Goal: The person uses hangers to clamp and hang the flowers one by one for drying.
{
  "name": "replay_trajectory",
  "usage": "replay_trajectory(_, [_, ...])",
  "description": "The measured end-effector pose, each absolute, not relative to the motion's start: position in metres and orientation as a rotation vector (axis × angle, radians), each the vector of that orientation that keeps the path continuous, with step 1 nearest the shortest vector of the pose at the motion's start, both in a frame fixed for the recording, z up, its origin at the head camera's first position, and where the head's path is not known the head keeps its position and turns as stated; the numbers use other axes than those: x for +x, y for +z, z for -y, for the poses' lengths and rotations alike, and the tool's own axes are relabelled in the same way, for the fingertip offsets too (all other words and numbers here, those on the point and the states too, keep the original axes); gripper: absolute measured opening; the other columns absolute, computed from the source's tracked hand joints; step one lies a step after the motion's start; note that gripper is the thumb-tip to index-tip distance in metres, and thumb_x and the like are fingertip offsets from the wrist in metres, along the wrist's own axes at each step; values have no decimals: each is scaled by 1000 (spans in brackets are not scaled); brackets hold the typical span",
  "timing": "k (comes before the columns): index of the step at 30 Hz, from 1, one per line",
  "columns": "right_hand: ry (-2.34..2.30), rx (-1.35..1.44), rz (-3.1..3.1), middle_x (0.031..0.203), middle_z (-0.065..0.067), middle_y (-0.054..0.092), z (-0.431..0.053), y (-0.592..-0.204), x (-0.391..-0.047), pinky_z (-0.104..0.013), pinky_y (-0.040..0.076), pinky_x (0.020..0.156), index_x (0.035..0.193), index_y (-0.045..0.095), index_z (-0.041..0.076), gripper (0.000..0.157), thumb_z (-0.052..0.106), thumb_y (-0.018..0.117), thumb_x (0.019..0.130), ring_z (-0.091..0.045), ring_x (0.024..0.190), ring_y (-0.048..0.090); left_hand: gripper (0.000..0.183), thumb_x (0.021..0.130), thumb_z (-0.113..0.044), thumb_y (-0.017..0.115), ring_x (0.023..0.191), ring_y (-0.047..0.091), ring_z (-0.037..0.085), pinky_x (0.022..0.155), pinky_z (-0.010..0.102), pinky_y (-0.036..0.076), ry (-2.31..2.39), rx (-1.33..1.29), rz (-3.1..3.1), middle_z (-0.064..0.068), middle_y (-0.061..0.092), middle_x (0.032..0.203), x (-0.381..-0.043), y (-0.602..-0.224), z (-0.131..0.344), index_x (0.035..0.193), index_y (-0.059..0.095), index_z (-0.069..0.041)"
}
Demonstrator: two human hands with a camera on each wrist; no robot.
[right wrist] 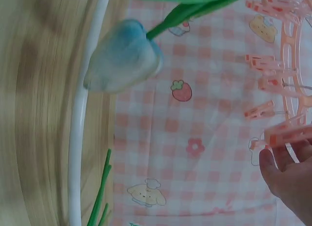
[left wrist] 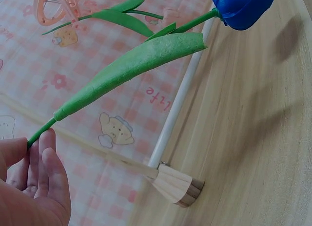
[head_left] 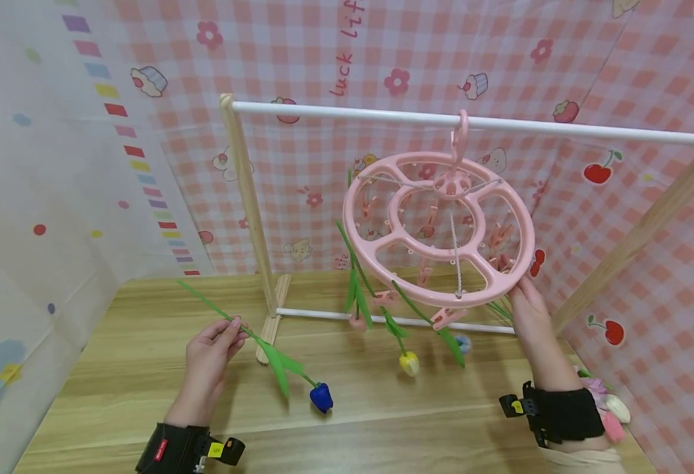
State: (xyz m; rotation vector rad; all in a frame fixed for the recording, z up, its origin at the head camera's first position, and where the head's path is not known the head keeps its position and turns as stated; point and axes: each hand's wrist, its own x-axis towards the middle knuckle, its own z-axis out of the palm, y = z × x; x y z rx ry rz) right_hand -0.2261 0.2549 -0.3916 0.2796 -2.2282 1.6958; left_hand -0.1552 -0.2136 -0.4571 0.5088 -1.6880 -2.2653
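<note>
My left hand (head_left: 213, 349) pinches the green stem of a blue tulip (head_left: 321, 397) between thumb and fingers; its bloom points down and right. A pink round clip hanger (head_left: 382, 245) hangs by its hook from a white rod, its ring tilted. The right hand (head_left: 531, 316) holds the ring's right front rim, with a pink clip (right wrist: 292, 133) close over its fingers, which are partly hidden. From the hanger, a yellow tulip (head_left: 409, 363), a pale blue and white tulip (right wrist: 124, 58) and a pink tulip (head_left: 357, 322) hang bloom downward.
The white rod (head_left: 335, 112) spans a wooden stand with a left post (head_left: 246, 204) and right post (head_left: 637, 230). A lower white bar (head_left: 317, 316) runs near the tabletop. More flowers (head_left: 610, 415) lie by the right forearm. Checked cloth (head_left: 299, 59) covers the walls.
</note>
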Motion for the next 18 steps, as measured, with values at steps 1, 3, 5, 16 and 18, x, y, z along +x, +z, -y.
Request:
replay_trajectory(1, [1680, 266, 2232, 144, -16, 34, -254, -392, -226, -17, 23, 105, 141, 33, -5, 48, 22, 36, 102, -11, 131, 27, 12, 86, -21, 66, 77, 64, 13, 73, 21, 53, -2254, 498, 1698, 1, 68, 80, -155, -458, 214, 88, 66, -9])
replay_trajectory(3, [1654, 261, 2228, 140, -13, 41, -253, -394, -227, -14, 28, 102, 139, 38, -5, 47, 23, 40, 101, -10, 129, 32, 15, 86, -20, 66, 78, 64, 14, 73, 22, 53, -2261, 419, 1684, 2, 68, 81, -158, -468, 218, 92, 66, -5])
replay_trajectory(5, [1659, 267, 2193, 132, -10, 50, -253, -396, -227, -13, 35, 96, 135, 44, -5, 44, 20, 44, 99, -10, 123, 39, 20, 86, -20, 67, 78, 64, 13, 74, 23, 53, -2250, 357, 1695, 4, 68, 83, -158, -472, 219, 94, 65, -2])
replay_trajectory(16, [1697, 309, 2089, 110, 2, 61, -254, -399, -218, -13, 47, 82, 127, 52, -7, 37, 0, 55, 91, -7, 100, 57, 17, 85, -20, 67, 75, 64, 11, 73, 22, 53, -2221, 411, 1744, 4, 69, 83, -152, -456, 206, 93, 65, -4])
replay_trajectory(18, [1623, 287, 2132, 105, 9, 61, -254, -399, -215, -11, 47, 76, 125, 53, -7, 36, 0, 57, 90, -6, 93, 57, 21, 85, -20, 67, 75, 64, 12, 73, 23, 53, -2222, 445, 1748, 4, 69, 84, -150, -450, 204, 95, 65, -2])
